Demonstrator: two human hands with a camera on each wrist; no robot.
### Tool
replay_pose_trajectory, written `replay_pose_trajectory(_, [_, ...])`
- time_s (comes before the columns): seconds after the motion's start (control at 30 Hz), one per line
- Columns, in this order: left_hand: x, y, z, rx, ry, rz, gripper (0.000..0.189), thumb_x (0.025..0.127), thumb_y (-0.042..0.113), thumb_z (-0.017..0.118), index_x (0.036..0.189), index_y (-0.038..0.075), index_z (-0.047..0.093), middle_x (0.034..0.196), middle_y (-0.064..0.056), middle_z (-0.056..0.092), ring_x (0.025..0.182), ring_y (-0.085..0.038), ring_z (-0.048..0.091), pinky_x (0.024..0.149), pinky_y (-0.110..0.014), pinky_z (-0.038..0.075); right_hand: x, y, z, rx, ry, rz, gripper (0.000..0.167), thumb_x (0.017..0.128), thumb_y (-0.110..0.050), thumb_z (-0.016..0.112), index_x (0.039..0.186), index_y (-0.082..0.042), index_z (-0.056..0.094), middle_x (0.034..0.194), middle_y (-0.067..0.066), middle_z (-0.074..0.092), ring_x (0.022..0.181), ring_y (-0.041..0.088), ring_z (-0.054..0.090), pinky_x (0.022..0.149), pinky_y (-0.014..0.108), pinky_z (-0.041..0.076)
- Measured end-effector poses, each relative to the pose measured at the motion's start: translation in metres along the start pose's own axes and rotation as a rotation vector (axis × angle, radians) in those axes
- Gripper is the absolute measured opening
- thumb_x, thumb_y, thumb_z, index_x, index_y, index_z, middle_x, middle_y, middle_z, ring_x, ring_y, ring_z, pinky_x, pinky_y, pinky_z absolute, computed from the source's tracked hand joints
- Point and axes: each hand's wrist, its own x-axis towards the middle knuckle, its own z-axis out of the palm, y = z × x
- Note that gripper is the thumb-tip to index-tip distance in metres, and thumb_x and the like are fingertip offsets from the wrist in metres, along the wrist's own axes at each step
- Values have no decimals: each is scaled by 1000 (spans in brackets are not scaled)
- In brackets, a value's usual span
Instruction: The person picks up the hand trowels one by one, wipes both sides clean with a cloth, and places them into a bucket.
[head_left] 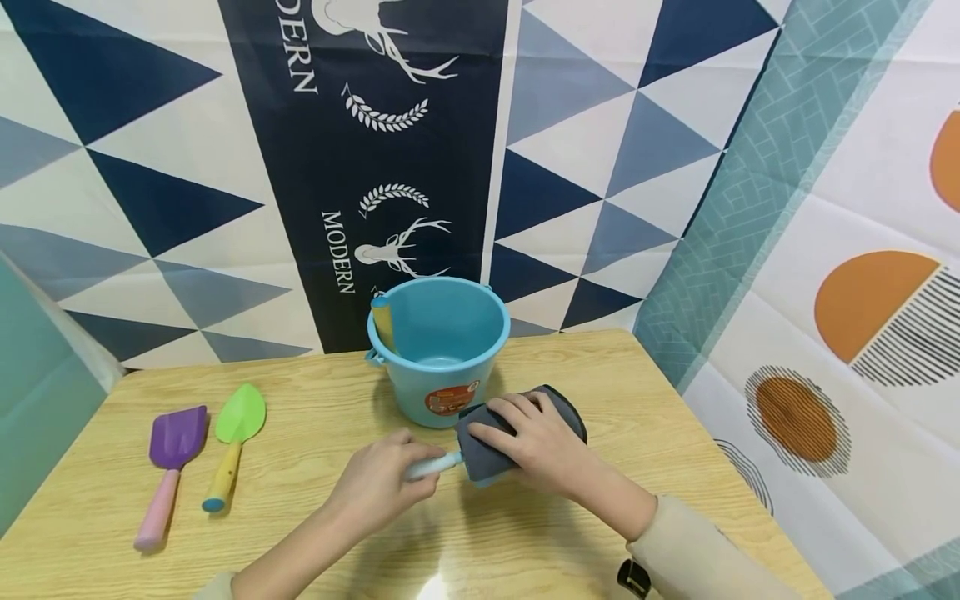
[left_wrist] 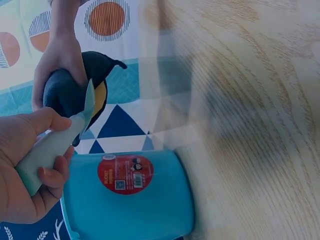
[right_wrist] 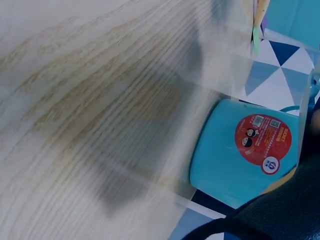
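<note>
Left hand [head_left: 378, 483] fingers curl firmly round a pale-blue shovel [head_left: 426, 468] by its handle, just in front of the bucket [head_left: 408, 390]; the right hand [head_left: 542, 442], fingers bent, holds a grey cloth [head_left: 483, 457] over its blade. Wiping seems in hand, probably calling next for a steady handle and even cloth pressure.

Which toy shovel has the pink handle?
The purple shovel, lying left of the green shovel. The green one's handle is yellow, like the handle in the bucket; the tool in the left hand has a pale bluish handle.
</note>
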Motion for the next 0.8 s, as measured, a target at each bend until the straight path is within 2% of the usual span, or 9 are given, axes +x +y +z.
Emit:
replay_pose_trajectory(0.13, [0,1,-1,14,12,10,23,77,20,72,100,18,73,82,6,59,66,-5,52,55,-19,41,0,0,1,-19,-9,-34,66,67,-35,83,126,-29,56,123,8,58,108,26,57,81,47,47])
replay_pose_trajectory(0.3, [-1,0,-1,53,65,48,24,77,20,72,100,18,74,85,5,63,68,-8,58,56,-19,43,1,1,1,-51,3,-63,57,76,-26,76,129,-32,53,124,8,59,107,26,58,77,46,48])
replay_pose_trajectory(0.37, [-2,-1,-1,63,87,61,24,77,20,73,100,18,74,86,5,64,68,-8,59,56,-19,44,2,1,1,-76,15,-77,45,85,-24,66,128,-32,53,123,7,60,106,26,58,75,45,49])
replay_pose_trajectory(0.47, [-3,-4,-1,61,113,69,24,76,20,73,100,18,74,86,5,64,69,-8,60,56,-19,45,3,3,1,-130,50,-100,29,98,-22,45,124,-30,56,121,7,61,104,26,59,73,44,49])
replay_pose_trajectory(0.57, [-5,-6,-3,57,133,70,23,76,19,74,99,18,74,85,6,63,68,-7,59,56,-18,45,2,4,2,-165,82,-109,37,103,-22,25,120,-29,58,118,8,62,101,26,60,71,43,49])
replay_pose_trajectory(0.6, [-6,-7,-4,55,140,70,23,76,18,74,98,18,75,85,7,63,68,-6,59,56,-18,45,1,5,2,-165,87,-109,40,104,-22,23,119,-29,59,117,8,62,101,26,60,71,43,49])
replay_pose_trajectory(0.73, [-8,-11,-6,55,159,65,23,75,18,75,97,17,75,86,6,64,68,-7,59,56,-18,45,-2,9,3,-141,96,-92,42,104,-20,21,116,-27,60,116,8,61,99,27,59,68,42,48])
replay_pose_trajectory(0.8, [-9,-13,-6,49,162,56,23,74,17,75,97,16,75,87,5,64,68,-7,59,56,-18,45,-3,11,3,-117,104,-77,35,102,-18,30,116,-26,61,116,9,61,99,28,59,66,43,48])
